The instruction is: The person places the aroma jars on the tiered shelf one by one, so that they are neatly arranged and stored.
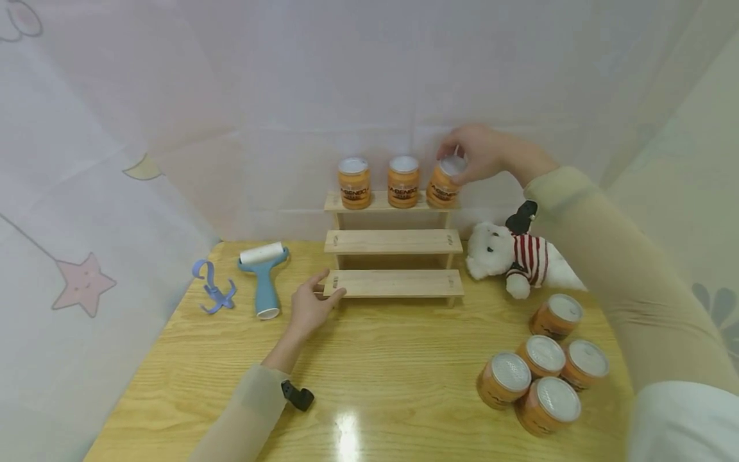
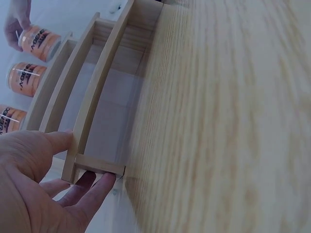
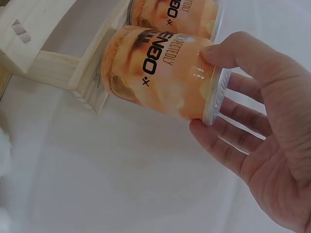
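A three-step wooden display rack (image 1: 392,242) stands against the back cloth. My right hand (image 1: 480,154) grips an orange can (image 1: 443,186) near its lid, at the right end of the top step. In the right wrist view the thumb and fingers sit around the lid end of this can (image 3: 158,73). Two more orange cans, one in the middle (image 1: 403,183) and one at the left (image 1: 355,184), stand upright on the same step. With thumb and fingers, my left hand (image 1: 312,307) holds the left end of the bottom step (image 2: 95,92).
Several orange cans (image 1: 545,356) stand grouped at the table's right. A white plush bear (image 1: 514,253) in a striped shirt lies right of the rack. To the left are a blue-handled lint roller (image 1: 265,282) and a purple hook (image 1: 215,292) on the wooden table (image 1: 392,372).
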`<state>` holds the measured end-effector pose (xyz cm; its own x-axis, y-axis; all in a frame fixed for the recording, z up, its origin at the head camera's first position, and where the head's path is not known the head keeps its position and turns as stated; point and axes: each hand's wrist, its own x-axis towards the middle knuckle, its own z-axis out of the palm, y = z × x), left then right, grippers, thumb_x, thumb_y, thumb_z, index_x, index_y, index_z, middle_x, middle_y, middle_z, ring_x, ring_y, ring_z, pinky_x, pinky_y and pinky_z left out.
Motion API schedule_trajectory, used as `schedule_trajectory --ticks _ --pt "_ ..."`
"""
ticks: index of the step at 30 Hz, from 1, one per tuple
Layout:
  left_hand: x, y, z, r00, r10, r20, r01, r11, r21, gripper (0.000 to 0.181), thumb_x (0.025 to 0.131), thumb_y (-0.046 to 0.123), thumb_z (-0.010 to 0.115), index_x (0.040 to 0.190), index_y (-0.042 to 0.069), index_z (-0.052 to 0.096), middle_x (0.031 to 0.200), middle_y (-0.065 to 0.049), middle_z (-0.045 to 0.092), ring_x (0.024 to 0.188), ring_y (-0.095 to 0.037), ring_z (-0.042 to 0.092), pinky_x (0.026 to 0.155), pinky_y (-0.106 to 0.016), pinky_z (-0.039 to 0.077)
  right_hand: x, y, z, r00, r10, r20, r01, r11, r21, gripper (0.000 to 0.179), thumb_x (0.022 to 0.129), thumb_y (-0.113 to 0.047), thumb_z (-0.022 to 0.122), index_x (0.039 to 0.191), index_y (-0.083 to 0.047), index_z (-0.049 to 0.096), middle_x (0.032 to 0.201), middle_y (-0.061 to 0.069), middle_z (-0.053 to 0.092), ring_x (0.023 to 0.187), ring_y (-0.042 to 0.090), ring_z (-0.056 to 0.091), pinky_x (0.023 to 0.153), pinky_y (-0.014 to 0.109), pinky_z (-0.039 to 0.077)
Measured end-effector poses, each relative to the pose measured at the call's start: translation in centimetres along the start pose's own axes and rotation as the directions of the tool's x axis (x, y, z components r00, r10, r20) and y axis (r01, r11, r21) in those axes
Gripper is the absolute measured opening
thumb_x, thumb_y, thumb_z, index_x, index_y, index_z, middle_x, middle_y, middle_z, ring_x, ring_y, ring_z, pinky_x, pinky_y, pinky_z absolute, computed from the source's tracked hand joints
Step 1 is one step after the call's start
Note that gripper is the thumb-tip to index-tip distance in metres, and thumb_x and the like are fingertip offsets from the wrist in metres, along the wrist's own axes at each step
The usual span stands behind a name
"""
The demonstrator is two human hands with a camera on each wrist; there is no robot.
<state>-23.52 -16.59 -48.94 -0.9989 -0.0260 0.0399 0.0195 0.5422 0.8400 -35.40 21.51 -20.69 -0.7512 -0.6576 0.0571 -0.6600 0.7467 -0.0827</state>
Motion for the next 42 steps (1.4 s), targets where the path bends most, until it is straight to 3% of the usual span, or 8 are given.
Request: schedule_trajectory --ticks 10,16,24,33,42 --pt "-0.4 0.1 0.0 1.000 0.020 -0.015 -0.020 1.000 0.011 0.071 0.096 0.035 0.082 0.157 0.012 0.054 0.131 -0.027 0.067 0.110 -0.039 0.075 0.089 -0.048 0.065 0.2 0.3 0.9 0.997 0.078 0.017 -0.079 0.994 0.069 0.047 0.091 -0.015 0.077 0.134 0.001 0.068 0.132 0.022 0.070 0.115 0.038 0.063 0.102 0.054 0.052" --pt "-0.3 0.1 0.2 1.000 0.024 -0.014 -0.024 1.000 0.008 0.071 0.096 0.035 0.082 0.157 0.012 0.054 0.132 -0.028 0.066 0.110 -0.040 0.075 0.088 -0.048 0.065 0.0 0.9 1.9 0.994 0.103 -0.029 -0.101 0.993 0.063 0.051 0.094 -0.016 0.073 0.142 0.000 0.065 0.142 0.023 0.067 0.119 0.040 0.066 0.102 0.055 0.055" --pt "-0.1 0.0 0.5 1.000 0.016 -0.004 -0.016 1.000 0.007 0.072 0.096 0.039 0.081 0.157 0.013 0.054 0.134 -0.027 0.065 0.111 -0.039 0.074 0.086 -0.046 0.066 0.0 1.8 3.3 0.988 0.107 -0.115 -0.099 0.992 0.078 0.044 0.094 -0.012 0.073 0.136 0.003 0.069 0.139 0.027 0.067 0.120 0.044 0.067 0.102 0.057 0.057" --pt "0.1 0.1 0.7 1.000 0.012 0.006 -0.012 1.000 -0.002 0.073 0.097 0.041 0.080 0.158 0.015 0.053 0.136 -0.028 0.064 0.112 -0.040 0.074 0.086 -0.046 0.066 -0.3 2.1 3.7 0.980 0.111 -0.164 -0.097 0.991 0.095 0.038 0.095 -0.006 0.068 0.131 0.003 0.071 0.138 0.026 0.068 0.126 0.043 0.065 0.103 0.055 0.058" --pt "0.4 0.4 0.3 1.000 -0.005 0.016 0.005 1.000 0.004 0.073 0.098 0.040 0.079 0.159 0.015 0.051 0.138 -0.026 0.063 0.113 -0.039 0.072 0.087 -0.047 0.065 -0.6 1.8 3.8 0.977 0.119 -0.178 -0.086 0.980 0.181 0.030 0.100 -0.002 0.065 0.129 0.003 0.070 0.136 0.024 0.070 0.131 0.044 0.064 0.110 0.055 0.055"
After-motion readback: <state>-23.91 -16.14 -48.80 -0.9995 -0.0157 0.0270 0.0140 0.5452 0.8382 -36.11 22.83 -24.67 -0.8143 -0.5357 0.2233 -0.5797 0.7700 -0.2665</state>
